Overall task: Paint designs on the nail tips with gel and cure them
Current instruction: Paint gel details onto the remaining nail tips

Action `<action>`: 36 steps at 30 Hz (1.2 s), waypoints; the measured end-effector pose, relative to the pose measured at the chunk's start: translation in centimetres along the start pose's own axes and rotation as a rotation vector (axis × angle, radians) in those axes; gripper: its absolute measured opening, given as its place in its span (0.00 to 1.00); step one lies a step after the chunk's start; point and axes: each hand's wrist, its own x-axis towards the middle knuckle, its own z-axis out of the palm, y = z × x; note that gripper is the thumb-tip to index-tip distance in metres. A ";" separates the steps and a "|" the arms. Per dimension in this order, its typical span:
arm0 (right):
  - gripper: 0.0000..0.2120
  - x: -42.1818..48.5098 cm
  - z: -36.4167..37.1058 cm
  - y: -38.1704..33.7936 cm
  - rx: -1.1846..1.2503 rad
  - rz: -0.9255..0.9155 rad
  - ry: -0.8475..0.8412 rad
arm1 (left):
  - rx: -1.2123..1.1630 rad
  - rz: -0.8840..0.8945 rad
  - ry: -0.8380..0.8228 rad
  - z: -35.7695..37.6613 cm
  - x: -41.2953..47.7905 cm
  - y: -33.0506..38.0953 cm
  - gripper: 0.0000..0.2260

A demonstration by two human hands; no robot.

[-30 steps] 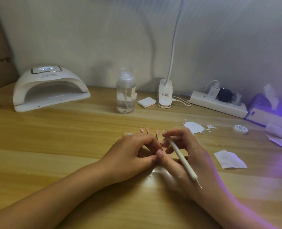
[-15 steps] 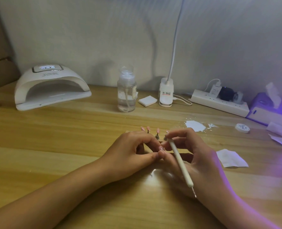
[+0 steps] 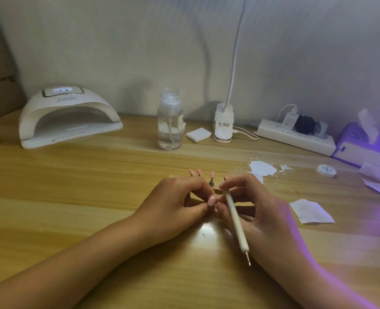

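While the left hand (image 3: 180, 201) pinches a pink nail tip (image 3: 212, 200) between thumb and curled fingers near the middle of the desk (image 3: 73, 197), the right hand (image 3: 260, 210) pinches a white dotting pen (image 3: 235, 221) at its far end, just beside that tip. The pen's bare metal point slants back towards the near edge. Whether its far end touches the tip I cannot tell. Just behind the hands, several more pink nail tips (image 3: 194, 172) stand upright on small holders. Towards the back left corner sits a white nail lamp (image 3: 68, 117) with its display lit. Along the back edge stand a clear pump bottle (image 3: 170, 128), a white pad (image 3: 199, 134), a desk-lamp base (image 3: 223, 126) and a power strip (image 3: 295, 137). A white wipe (image 3: 311, 211) lies right of the hands.
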 end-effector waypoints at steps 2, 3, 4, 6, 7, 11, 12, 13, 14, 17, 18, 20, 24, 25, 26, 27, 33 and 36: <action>0.14 0.0 0.1 -0.1 -0.043 -0.018 0.039 | 0.018 0.003 -0.013 0.0 0.0 0.1 0.04; 0.14 -0.1 0.1 -0.2 -0.049 -0.035 0.067 | 0.022 0.005 -0.016 0.0 0.0 0.2 0.04; 0.13 0.0 0.1 -0.3 -0.043 -0.050 0.095 | 0.023 0.006 -0.016 0.1 0.0 0.2 0.04; 0.08 0.3 -0.2 -0.7 0.015 -0.020 0.146 | 0.029 0.006 -0.011 0.1 -0.1 0.3 0.05; 0.06 0.5 -0.3 -0.9 0.090 0.039 0.170 | 0.038 0.008 -0.013 0.1 -0.1 0.4 0.06; 0.09 1.1 -0.6 -0.9 0.423 0.293 0.198 | 0.081 0.031 -0.015 0.2 -0.1 0.5 0.08; 0.09 1.1 -0.5 -0.8 0.450 0.338 0.195 | 0.096 0.035 -0.010 0.2 -0.1 0.6 0.08; 0.11 1.0 -0.4 -0.8 0.469 0.370 0.190 | 0.107 0.040 -0.005 0.3 -0.2 0.6 0.07; 0.12 1.0 -0.2 -0.7 0.478 0.381 0.187 | 0.113 0.045 -0.001 0.4 -0.2 0.7 0.07; 0.14 1.1 0.0 -0.6 0.442 0.372 0.193 | 0.109 0.055 0.012 0.5 -0.2 0.8 0.08; 0.14 1.2 0.0 -0.5 0.425 0.370 0.192 | 0.112 0.056 0.016 0.5 -0.1 0.8 0.08; 0.13 1.2 0.1 -0.5 0.412 0.370 0.173 | 0.119 0.057 0.022 0.6 -0.1 0.7 0.09; 0.09 1.2 0.2 -0.7 0.399 0.374 0.153 | 0.117 0.054 0.030 0.7 -0.1 0.7 0.07; 0.09 1.2 0.2 -0.8 0.403 0.374 0.154 | 0.117 0.053 0.033 0.7 -0.1 0.7 0.06; 0.09 1.2 0.2 -0.7 0.407 0.372 0.155 | 0.116 0.053 0.034 0.8 -0.1 0.7 0.06; 0.09 1.2 0.2 -0.7 0.408 0.371 0.155 | 0.115 0.054 0.033 0.8 -0.2 0.7 0.06; 0.09 1.3 0.3 -0.8 0.425 0.360 0.152 | 0.104 0.051 0.033 0.7 -0.2 0.6 0.08; 0.09 1.2 0.4 -0.7 0.412 0.357 0.146 | 0.105 0.053 0.031 0.7 -0.2 0.7 0.08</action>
